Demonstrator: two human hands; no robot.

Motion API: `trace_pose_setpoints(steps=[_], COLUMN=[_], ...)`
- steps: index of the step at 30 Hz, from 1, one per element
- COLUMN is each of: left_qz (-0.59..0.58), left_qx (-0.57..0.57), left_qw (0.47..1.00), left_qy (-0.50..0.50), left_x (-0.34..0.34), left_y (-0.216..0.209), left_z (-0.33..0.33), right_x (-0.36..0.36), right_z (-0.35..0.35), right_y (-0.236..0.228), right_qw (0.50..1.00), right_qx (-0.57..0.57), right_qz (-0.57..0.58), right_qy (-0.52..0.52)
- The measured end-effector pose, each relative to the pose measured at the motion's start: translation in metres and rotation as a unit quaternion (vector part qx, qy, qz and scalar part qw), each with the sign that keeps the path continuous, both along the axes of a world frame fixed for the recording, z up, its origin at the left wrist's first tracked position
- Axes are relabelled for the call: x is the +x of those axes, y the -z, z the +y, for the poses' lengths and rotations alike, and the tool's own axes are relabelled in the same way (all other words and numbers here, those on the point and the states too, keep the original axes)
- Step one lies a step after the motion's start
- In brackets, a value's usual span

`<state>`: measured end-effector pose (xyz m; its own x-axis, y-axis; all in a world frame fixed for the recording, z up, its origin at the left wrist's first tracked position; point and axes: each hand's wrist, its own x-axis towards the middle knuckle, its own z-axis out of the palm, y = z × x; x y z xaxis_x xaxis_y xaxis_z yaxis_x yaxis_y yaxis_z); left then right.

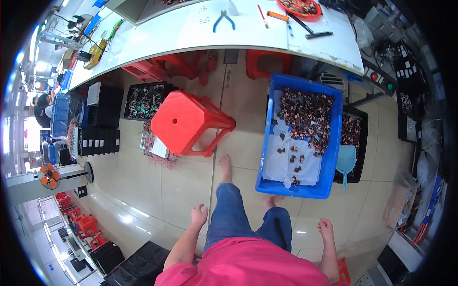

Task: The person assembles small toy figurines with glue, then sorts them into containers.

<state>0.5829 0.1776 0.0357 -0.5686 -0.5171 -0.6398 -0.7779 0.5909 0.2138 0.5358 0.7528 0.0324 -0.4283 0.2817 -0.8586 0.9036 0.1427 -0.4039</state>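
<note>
My left hand hangs in the air beside my left thigh, its fingers loosely bent and apart, with nothing in it. On the other side, my right hand is held out away from my right leg, its fingers curled in, and no object shows in it. Neither hand touches anything. Ahead of me to the right, a blue plastic crate holds many small dark parts heaped on white sheets. A red plastic stool stands ahead on the left.
A white workbench crosses the far side, bearing pliers, a small hammer and a red bowl. Black bins flank the blue crate, a light-blue scoop on one. A black tray of wires lies beyond the stool.
</note>
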Motion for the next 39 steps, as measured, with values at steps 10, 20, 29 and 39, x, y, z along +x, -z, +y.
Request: trace_pose_setpoints(steps=[10,20,29,39], left_qz=[0.553,0.332,0.306,0.308], left_qx=[-0.232,-0.31,-0.357,-0.331], left_qw=[0.775,0.885,0.88,0.89], left_qy=[0.199,0.1,0.066,0.05], left_x=[-0.48,-0.684,-0.726,-0.728], left_y=[-0.081,-0.053,-0.058,-0.066], left_z=[-0.3,-0.479,-0.475,-0.481], right_x=[-0.116,-0.454,-0.778,-1.041], right_z=[-0.233,-0.592,-0.841,-0.978], right_y=[-0.006,-0.153,-0.121,-0.054], right_qw=[0.987,0.785,0.486,0.396], right_qx=[-0.024,-0.048,0.097,0.451], right_qz=[0.04,0.36,0.691,0.494], right_qy=[-0.154,-0.502,-0.527,-0.629])
